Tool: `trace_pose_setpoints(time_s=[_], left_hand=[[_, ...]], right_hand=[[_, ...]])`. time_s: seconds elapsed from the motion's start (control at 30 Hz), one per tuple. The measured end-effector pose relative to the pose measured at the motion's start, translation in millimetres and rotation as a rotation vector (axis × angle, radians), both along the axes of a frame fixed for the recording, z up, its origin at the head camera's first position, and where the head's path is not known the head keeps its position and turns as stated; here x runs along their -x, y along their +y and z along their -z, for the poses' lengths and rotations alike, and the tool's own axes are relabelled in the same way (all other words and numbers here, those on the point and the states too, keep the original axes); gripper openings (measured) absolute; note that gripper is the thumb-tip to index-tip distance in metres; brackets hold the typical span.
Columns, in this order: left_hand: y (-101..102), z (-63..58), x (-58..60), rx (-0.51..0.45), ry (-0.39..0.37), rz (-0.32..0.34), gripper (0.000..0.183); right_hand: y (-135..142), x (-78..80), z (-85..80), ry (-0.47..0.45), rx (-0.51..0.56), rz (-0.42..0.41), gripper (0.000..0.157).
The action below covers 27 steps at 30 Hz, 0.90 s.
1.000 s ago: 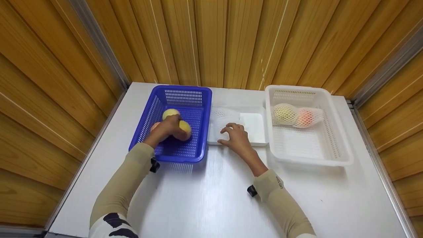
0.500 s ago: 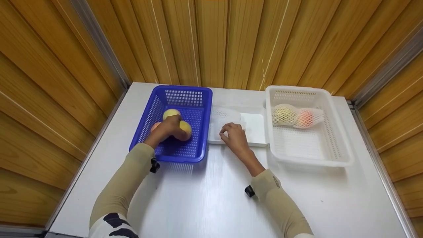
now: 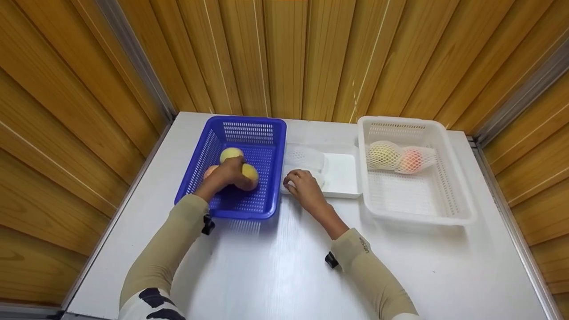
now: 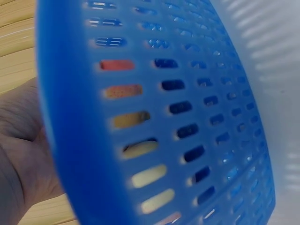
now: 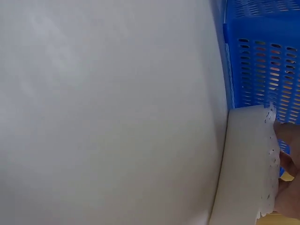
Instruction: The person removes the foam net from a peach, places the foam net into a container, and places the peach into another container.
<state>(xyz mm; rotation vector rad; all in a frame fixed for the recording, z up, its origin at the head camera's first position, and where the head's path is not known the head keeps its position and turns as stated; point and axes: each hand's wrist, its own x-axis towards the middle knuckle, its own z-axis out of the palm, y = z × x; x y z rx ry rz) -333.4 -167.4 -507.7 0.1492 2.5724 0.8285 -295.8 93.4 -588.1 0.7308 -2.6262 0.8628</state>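
My left hand [image 3: 231, 173] reaches into the blue basket [image 3: 281, 155] and grips a round yellow fruit [image 3: 250, 174] with a reddish blush. A pale yellow fruit [image 3: 231, 154] lies just beyond it, and a pinkish fruit [image 3: 210, 170] shows beside the wrist. In the left wrist view, the basket wall hides most of the grip. My right hand [image 3: 306, 189] is at the left end of a shallow white tray [image 3: 342, 194], its curled fingers pinching a white foam net [image 5: 271, 159]. Another foam net [image 3: 304, 158] lies behind it in the tray.
At the right stands a white basket [image 3: 460, 195] holding a yellow fruit [image 3: 383, 155] and a red fruit [image 3: 411, 160], each in a foam net. The tray sits between both baskets on the white table [image 3: 275, 266]. Wooden panels [image 3: 284, 58] enclose the back and sides.
My right hand has moved left along the tray and its fingers have drawn together on the foam net. My left hand has stayed on the yellow fruit.
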Motion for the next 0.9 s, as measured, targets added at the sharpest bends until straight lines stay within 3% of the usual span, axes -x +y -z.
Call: trace_pose_setpoints(time_s=[0.13, 0.37, 0.63, 0.77, 0.9], left_hand=[[0, 0.1, -1.5, 0.005, 0.011, 0.001, 0.084], [2, 0.6, -2.7, 0.032, 0.053, 0.063, 0.085], [1, 2.0, -3.7, 0.076, 0.097, 0.085, 0.088], [1, 3.0, -5.2, 0.07, 0.099, 0.084, 0.087], [2, 5.3, -6.6, 0.071, 0.115, 0.083, 0.086]], right_hand=[[2, 5.0, 3.2, -0.009, -0.016, -0.008, 0.009], [7, 18.0, 1.9, -0.085, -0.115, -0.005, 0.018], [5, 28.2, -0.8, -0.12, -0.217, 0.075, 0.019], [6, 31.7, 4.0, -0.138, -0.238, 0.038, 0.018], [13, 32.4, 9.4, -0.204, -0.17, -0.021, 0.024]])
